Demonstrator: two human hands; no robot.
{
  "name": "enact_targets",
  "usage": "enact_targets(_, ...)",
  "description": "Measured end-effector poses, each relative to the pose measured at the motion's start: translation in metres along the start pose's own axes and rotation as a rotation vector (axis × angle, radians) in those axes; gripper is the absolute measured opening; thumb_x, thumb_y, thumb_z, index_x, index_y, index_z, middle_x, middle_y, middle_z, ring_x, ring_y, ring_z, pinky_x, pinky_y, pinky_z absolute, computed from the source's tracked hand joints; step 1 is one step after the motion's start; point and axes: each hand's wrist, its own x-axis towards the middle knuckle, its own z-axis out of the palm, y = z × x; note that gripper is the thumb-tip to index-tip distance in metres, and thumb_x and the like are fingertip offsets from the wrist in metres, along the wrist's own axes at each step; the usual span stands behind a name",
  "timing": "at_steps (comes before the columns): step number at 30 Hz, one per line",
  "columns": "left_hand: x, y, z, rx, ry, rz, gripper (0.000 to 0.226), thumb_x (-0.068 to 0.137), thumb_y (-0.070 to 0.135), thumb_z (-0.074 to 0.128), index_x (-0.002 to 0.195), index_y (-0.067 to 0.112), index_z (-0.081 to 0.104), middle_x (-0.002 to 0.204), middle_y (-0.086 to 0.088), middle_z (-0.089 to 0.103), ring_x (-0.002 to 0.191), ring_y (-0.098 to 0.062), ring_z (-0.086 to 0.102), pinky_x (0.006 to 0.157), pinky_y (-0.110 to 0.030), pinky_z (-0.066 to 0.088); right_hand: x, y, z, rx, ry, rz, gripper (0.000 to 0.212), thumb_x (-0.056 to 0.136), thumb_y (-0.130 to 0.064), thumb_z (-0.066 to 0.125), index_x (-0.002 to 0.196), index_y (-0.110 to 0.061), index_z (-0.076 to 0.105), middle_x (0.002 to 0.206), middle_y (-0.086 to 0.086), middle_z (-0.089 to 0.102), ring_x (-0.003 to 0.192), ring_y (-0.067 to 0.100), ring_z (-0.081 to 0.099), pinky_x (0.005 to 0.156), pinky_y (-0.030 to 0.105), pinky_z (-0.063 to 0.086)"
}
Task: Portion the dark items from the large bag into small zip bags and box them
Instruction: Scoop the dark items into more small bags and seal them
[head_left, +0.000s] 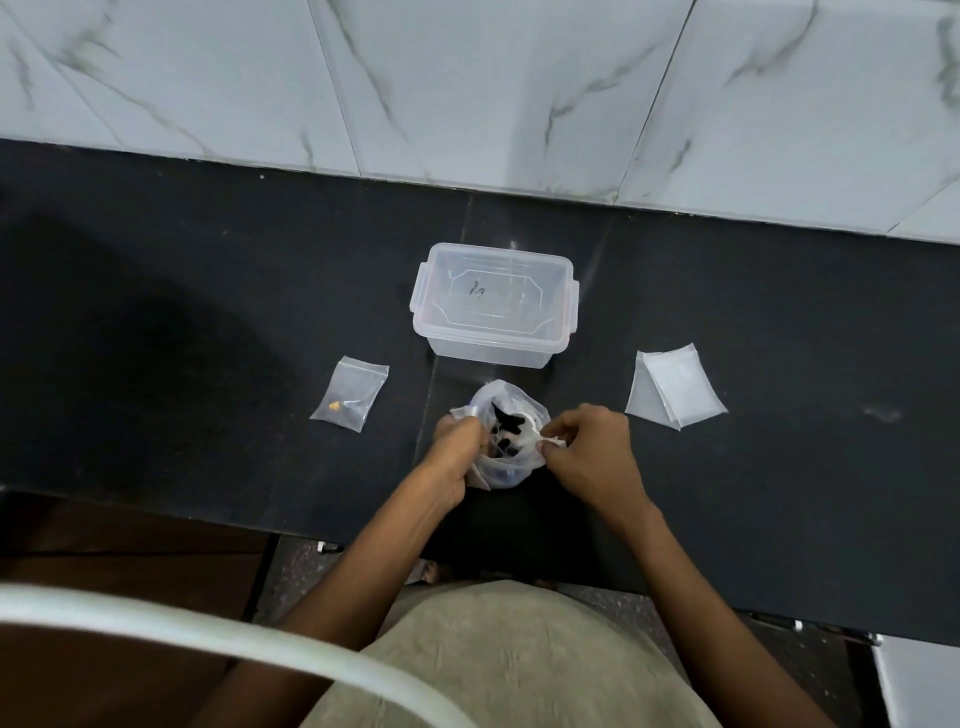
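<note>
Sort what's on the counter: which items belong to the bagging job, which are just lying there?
Job:
large bag of dark items, both hands gripping its mouth: left hand, right hand
empty small zip bags
lidded clear box

Lying about:
small zip bag with a yellow bit
white tube, near the camera

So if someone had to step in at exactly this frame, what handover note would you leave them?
Left hand and right hand each pinch the rim of the large bag, holding it open on the black counter; dark items inside.
Clear box behind it, lid on. Empty zip bags stacked to the right; one small bag lies left, contents unclear.
Done: large bag opened. Left: portion, seal, open the box and load it.
</note>
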Motion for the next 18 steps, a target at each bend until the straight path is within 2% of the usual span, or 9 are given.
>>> enact_targets(2,-0.001,0.001,-0.001,0.043,-0.015,0.019,0.033,0.085,-0.007,0.042,0.104,0.011,0.063,0.078,-0.004,0.063,0.069,-0.017,0.060,0.048,-0.022,0.042,0.001,0.002,-0.001,0.076,-0.005,0.064,0.011,0.073,-0.007,0.080,0.083,-0.012,0.082,0.071,-0.009,0.070,0.061,0.000,0.062,0.064,0.008,0.046)
enact_targets(3,-0.001,0.002,-0.002,0.065,-0.014,0.026,0.033,0.084,-0.006,0.043,0.101,0.012,0.064,0.078,-0.004,0.064,0.069,-0.016,0.061,0.048,-0.022,0.042,0.001,0.003,-0.001,0.127,-0.006,0.107,0.009,0.074,-0.008,0.081,0.081,-0.013,0.082,0.068,-0.009,0.072,0.060,0.000,0.065,0.063,0.009,0.049)
enact_targets(5,0.002,0.003,-0.004,0.102,-0.014,0.041,0.032,0.083,-0.006,0.044,0.098,0.012,0.065,0.077,-0.003,0.064,0.069,-0.017,0.061,0.052,-0.023,0.043,0.001,0.007,-0.001,0.226,-0.009,0.202,0.007,0.075,-0.009,0.083,0.077,-0.016,0.081,0.063,-0.006,0.072,0.057,0.003,0.067,0.063,0.021,0.058)
enact_targets(7,0.005,0.004,-0.006,0.131,-0.016,0.048,0.032,0.081,-0.004,0.046,0.101,0.013,0.065,0.081,-0.005,0.066,0.075,-0.020,0.063,0.059,-0.026,0.047,-0.001,0.009,-0.001,0.281,0.003,0.257,0.008,0.076,-0.012,0.084,0.074,-0.019,0.080,0.062,-0.003,0.073,0.055,0.005,0.067,0.063,0.030,0.060)
enact_targets(11,0.008,0.002,-0.011,0.218,0.023,0.089,0.039,0.076,0.005,0.056,0.113,0.015,0.061,0.098,-0.006,0.071,0.092,-0.023,0.069,0.081,-0.040,0.060,-0.007,0.009,-0.003,0.278,0.070,0.184,0.008,0.076,-0.013,0.085,0.076,-0.020,0.081,0.068,-0.003,0.073,0.061,0.010,0.069,0.067,0.029,0.059)
enact_targets(14,0.008,0.000,-0.012,0.288,0.091,0.153,0.027,0.084,0.014,0.064,0.109,0.016,0.054,0.108,-0.005,0.065,0.098,-0.021,0.063,0.090,-0.041,0.057,-0.010,0.005,-0.009,0.302,0.071,0.167,0.008,0.076,-0.014,0.086,0.075,-0.020,0.081,0.071,-0.003,0.072,0.060,0.010,0.068,0.062,0.027,0.057)
enact_targets(16,0.009,-0.002,-0.012,0.386,0.172,0.233,0.035,0.085,0.024,0.069,0.114,0.014,0.051,0.118,-0.006,0.057,0.107,-0.022,0.057,0.093,-0.041,0.052,-0.011,0.000,-0.015,0.394,0.030,0.225,0.007,0.077,-0.012,0.085,0.075,-0.017,0.080,0.065,0.001,0.072,0.052,0.009,0.064,0.053,0.024,0.052)
enact_targets(18,0.008,-0.005,-0.013,0.451,0.252,0.323,0.047,0.080,0.024,0.071,0.117,0.011,0.048,0.123,-0.006,0.047,0.117,-0.024,0.049,0.101,-0.044,0.048,-0.011,-0.007,-0.021,0.524,-0.016,0.281,0.006,0.079,-0.010,0.084,0.075,-0.012,0.079,0.061,0.007,0.071,0.049,0.011,0.059,0.047,0.022,0.046)
